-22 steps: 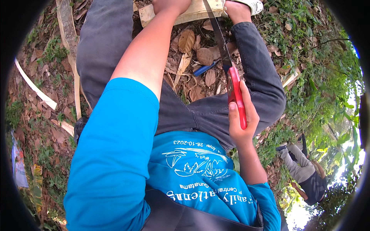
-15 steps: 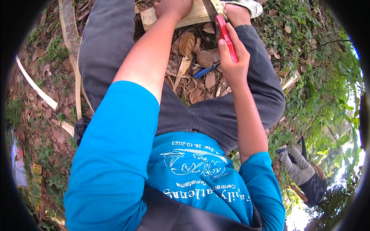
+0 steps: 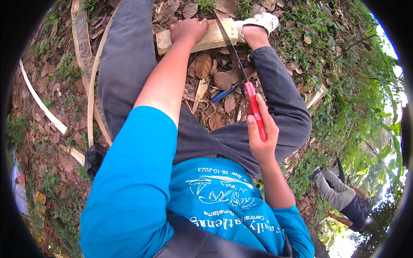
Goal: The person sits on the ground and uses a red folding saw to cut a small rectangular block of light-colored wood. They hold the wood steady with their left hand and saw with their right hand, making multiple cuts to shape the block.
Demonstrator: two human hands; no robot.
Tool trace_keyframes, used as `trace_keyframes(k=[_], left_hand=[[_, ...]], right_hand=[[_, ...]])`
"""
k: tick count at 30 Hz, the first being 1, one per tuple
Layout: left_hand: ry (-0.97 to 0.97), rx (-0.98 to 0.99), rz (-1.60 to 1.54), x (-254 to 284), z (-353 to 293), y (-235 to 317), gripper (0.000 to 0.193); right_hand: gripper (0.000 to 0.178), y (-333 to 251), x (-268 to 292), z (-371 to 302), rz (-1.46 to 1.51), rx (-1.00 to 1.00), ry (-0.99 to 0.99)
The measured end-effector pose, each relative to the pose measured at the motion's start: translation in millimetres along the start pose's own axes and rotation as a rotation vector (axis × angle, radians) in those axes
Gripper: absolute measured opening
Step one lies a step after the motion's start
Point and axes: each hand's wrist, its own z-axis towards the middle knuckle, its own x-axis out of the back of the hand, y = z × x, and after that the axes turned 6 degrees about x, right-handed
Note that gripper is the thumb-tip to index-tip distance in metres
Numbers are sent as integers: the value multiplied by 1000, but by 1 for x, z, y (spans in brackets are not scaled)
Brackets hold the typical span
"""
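Note:
A pale wooden block (image 3: 213, 38) lies across the ground between my legs, its right end against my shoe (image 3: 260, 23). My left hand (image 3: 188, 31) presses down on the left part of the block, fingers wrapped over its top. In my right hand (image 3: 263, 137) is the red handle of a hand saw (image 3: 235, 58), gripped with the fingers around it. The dark blade runs up and to the left from the handle and crosses the block near its right end.
A blue-handled tool (image 3: 222, 95) lies among dry leaves between my legs. Long wood strips (image 3: 92, 90) and a pale curved strip (image 3: 41, 96) are on the left. Green plants cover the ground to the right, where another person (image 3: 342, 195) is bent over.
My right hand has drawn the saw back toward my body, so more of the blade shows. The left hand stays on the block; the whole view has shifted, showing more ground beyond it.

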Motion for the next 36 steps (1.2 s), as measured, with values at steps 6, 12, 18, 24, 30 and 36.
trace_keyframes(k=[6,12,18,24,30,36], left_hand=[[91,-9,79,-16,-22,12,57],[55,-41,45,-19,-28,8,62],[35,-409,234,-3,-40,-21,107],[-143,-357,275,23,-46,0,124],[-245,-236,172,30,-69,3,120],[-369,-237,158,37,-77,-14,126]], right_hand=[[53,-22,2,-28,-30,3,-21],[53,-23,-12,-43,-34,-17,50],[53,-15,-15,-39,174,-180,101],[53,-25,-1,-31,114,-118,73],[55,-42,12,-31,36,-11,-17],[58,-34,5,-49,44,24,-45]])
